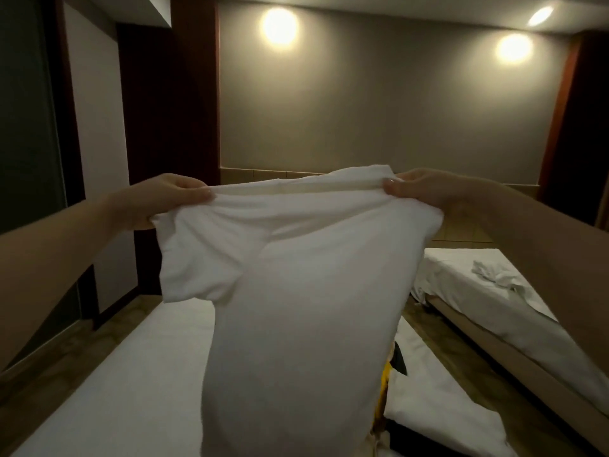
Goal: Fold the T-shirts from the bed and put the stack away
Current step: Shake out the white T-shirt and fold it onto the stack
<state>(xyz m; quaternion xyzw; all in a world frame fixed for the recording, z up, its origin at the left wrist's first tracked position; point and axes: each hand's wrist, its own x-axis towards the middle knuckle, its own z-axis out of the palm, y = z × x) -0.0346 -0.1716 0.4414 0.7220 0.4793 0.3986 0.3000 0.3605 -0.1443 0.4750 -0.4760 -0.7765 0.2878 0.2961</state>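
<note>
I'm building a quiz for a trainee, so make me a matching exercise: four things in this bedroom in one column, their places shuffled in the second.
1. plain white cotton T-shirt
2. crumpled white cloth
3. yellow fabric garment
4. round patch of warm light

A. high on the grey wall
B. low down, half hidden behind the shirt
C. held between left hand and right hand
D. on the far bed, right side

Pairs: 1-C, 2-D, 3-B, 4-A

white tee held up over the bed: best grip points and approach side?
Top shoulder edge, one pinch at each end, coming from the outer sides, as the left hand and right hand do now. The white T-shirt hangs from that edge, body straight down, so it should hang spread for folding.
</note>
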